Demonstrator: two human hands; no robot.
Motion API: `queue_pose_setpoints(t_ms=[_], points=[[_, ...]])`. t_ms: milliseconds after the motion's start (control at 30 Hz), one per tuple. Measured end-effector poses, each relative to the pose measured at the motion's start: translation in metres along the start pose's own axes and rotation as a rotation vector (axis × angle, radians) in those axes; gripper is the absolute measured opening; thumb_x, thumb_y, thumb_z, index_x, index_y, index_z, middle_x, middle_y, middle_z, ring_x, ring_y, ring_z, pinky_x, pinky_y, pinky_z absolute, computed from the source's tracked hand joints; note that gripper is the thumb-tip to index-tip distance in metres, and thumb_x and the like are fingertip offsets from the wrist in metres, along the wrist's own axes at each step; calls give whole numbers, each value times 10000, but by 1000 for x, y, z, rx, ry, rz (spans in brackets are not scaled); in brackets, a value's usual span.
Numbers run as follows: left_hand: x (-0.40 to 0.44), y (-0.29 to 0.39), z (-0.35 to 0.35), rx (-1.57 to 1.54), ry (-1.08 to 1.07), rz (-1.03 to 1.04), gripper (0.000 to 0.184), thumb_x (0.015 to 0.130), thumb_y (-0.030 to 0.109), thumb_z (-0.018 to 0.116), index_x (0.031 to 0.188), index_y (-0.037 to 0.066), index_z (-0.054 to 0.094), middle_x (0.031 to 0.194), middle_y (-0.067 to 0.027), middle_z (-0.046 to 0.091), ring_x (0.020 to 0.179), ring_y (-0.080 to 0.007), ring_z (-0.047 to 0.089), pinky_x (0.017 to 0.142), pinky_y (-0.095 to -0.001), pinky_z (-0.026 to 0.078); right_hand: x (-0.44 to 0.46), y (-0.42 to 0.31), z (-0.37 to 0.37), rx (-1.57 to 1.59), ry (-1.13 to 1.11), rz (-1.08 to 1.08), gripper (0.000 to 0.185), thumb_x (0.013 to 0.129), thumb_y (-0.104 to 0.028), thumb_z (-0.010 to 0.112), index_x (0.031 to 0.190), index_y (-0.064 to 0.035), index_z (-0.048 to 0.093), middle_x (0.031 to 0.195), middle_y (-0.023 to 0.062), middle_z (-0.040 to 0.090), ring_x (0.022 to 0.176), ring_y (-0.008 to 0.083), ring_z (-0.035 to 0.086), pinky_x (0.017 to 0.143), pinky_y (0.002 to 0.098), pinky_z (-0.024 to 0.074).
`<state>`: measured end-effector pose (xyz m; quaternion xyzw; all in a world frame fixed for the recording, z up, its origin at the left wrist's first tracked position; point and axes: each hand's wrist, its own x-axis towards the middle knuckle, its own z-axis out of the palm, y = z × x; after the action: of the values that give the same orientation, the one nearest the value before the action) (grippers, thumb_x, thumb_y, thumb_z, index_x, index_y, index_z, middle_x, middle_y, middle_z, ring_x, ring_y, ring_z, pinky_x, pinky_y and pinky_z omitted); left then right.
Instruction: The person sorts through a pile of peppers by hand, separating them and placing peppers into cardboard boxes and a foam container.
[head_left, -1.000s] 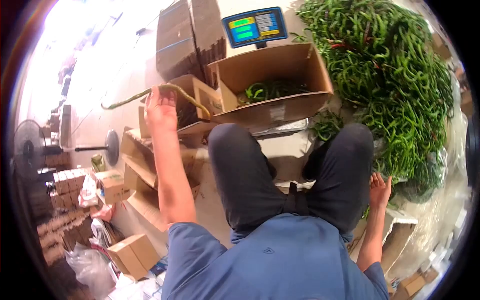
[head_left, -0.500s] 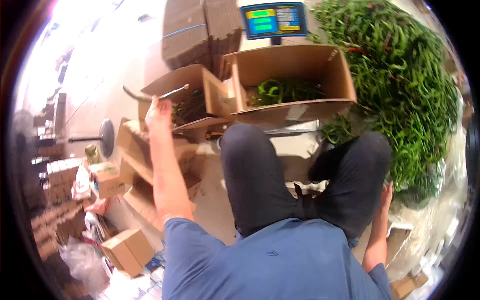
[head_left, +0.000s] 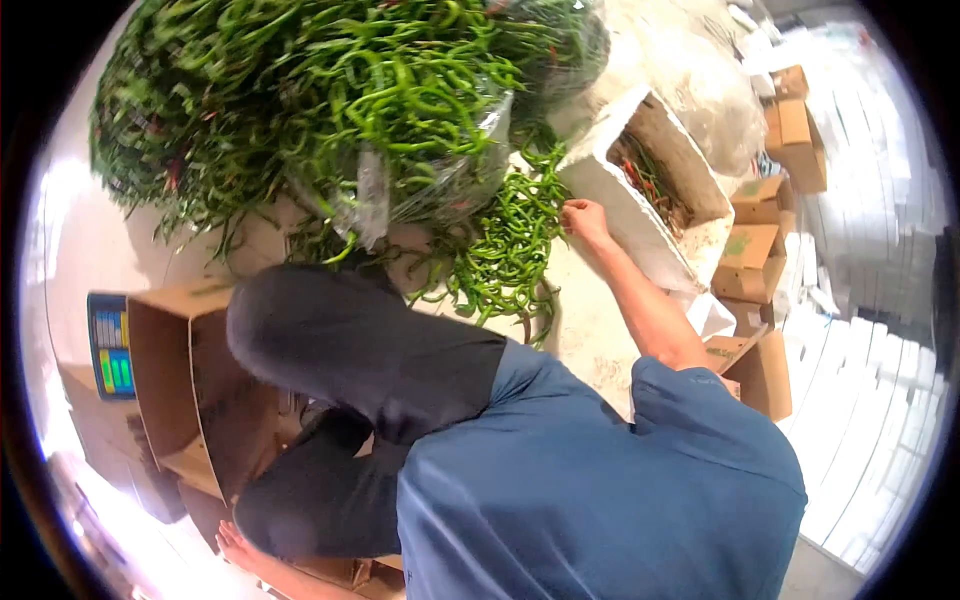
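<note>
My right hand (head_left: 583,218) is at the edge of a spread of loose green chili peppers (head_left: 505,250), next to a white box (head_left: 585,160). Its fingers are drawn together, and what they hold, if anything, is too small to make out. At the lower left, my left hand (head_left: 236,546) is beside my knee and near the cardboard box (head_left: 235,400), partly hidden. Its fingers look stretched out, with nothing visible in them. A large heap of green chili peppers (head_left: 330,90) spills from clear plastic in front of me.
The white box holds several reddish and green peppers (head_left: 640,170). A scale display (head_left: 110,345) stands behind the cardboard box at the left. More cardboard boxes (head_left: 750,260) and a clear plastic bag (head_left: 700,90) lie to the right.
My view has swung right, toward the chili heap and white box. My right hand now reaches forward to the loose peppers. The thin curved thing at my left hand is no longer visible.
</note>
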<state>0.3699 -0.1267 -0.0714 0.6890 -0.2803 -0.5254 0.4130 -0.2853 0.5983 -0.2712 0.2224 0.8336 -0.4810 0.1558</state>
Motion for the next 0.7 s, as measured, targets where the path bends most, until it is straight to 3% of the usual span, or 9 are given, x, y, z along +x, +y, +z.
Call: queue_pose_setpoints(t_ms=[67,133,200,233,367,600,700], points=[[-29,4,32,227,-197,52,556,1000,297,525,1438,-27,416,1348,-193,544,1266,-283,520,1076,-385,438,12,33,2,-219,53,-152,289,807,-173,664,1036,-12,735,984,157,743,867,247,714,807,353,543],[-115,5,86,494,-304,85,518,997,327,523,1371,-32,514,1323,-176,563,1281,-262,509,1081,-396,421,8,24,13,-385,90,-281,278,843,-161,657,1072,-10,703,981,151,730,868,278,695,798,380,539],[-126,-14,74,680,-502,568,517,983,332,531,1359,-23,531,1325,-171,567,1281,-250,508,1068,-402,426,19,16,27,-453,90,-373,262,843,-170,632,1057,-35,702,1000,172,706,929,346,673,829,418,527],[-130,-16,74,802,-451,663,516,982,332,532,1356,-23,533,1323,-172,569,1277,-251,510,1065,-403,427,32,10,37,-496,95,-424,242,850,-170,618,1040,-44,700,1005,178,690,946,373,652,834,437,520],[-127,-16,89,1222,-152,682,511,977,333,533,1343,-23,543,1315,-174,573,1262,-257,519,1054,-403,431,84,-16,73,-563,10,-684,219,883,-139,557,1048,-42,662,988,189,664,934,401,627,810,483,497],[-116,-7,94,1448,18,640,503,968,335,536,1320,-22,560,1302,-179,582,1235,-266,534,1035,-403,439,133,5,105,-785,1,-259,176,837,-71,528,966,26,598,928,298,671,876,441,668,770,525,533],[-114,-4,95,1504,54,626,499,964,336,537,1310,-22,567,1296,-181,586,1223,-271,540,1026,-403,442,137,5,104,-801,-74,-117,227,887,-101,488,1027,20,618,983,278,688,933,436,676,826,517,531]])
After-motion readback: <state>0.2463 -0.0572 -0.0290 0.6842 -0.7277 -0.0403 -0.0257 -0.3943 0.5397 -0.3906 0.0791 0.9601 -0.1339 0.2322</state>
